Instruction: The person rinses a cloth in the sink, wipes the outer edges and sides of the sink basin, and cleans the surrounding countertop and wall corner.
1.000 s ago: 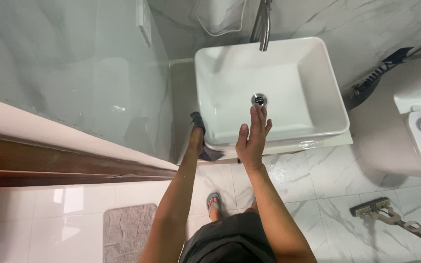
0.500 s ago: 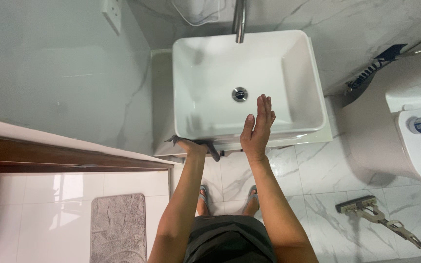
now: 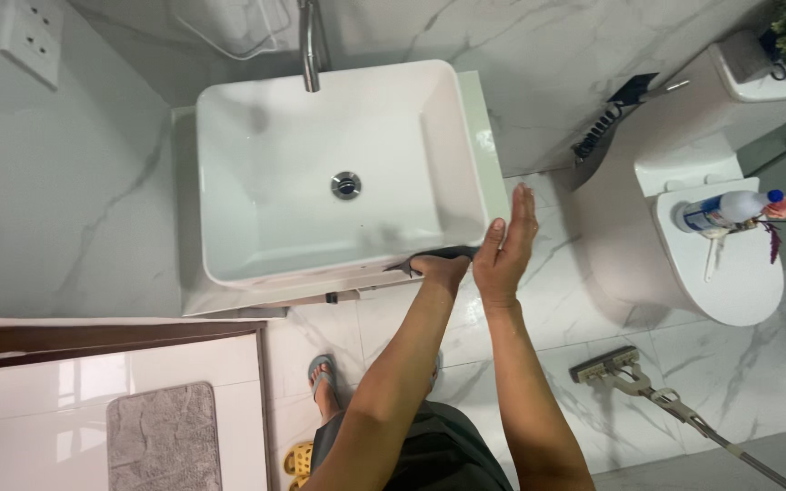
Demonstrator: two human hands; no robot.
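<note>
A dark grey cloth (image 3: 438, 255) lies pressed against the front right corner of a white rectangular basin (image 3: 229, 245), low on its outer wall where it meets the counter (image 3: 484, 145). The person's left hand (image 3: 440, 269) covers the cloth, its grip closed down on the fabric with the fingers curled over it. The right hand (image 3: 505, 250) hovers just beside it to the right, held flat and on edge, fingers straight and together, its grip open and holding nothing; it is near the basin's right corner but apart from it.

Inside the basin sits a round metal drain (image 3: 346, 185), and a chrome tap (image 3: 307, 45) reaches over the back rim. The counter is white and stands against a grey marble wall.

Further right stands a white toilet (image 3: 730, 282) with a spray bottle (image 3: 725, 209) lying on its closed lid. A flat mop (image 3: 611, 368) rests on the marble floor tiles below. At lower left, a grey bath mat (image 3: 161, 436) lies beyond a dark door threshold.
</note>
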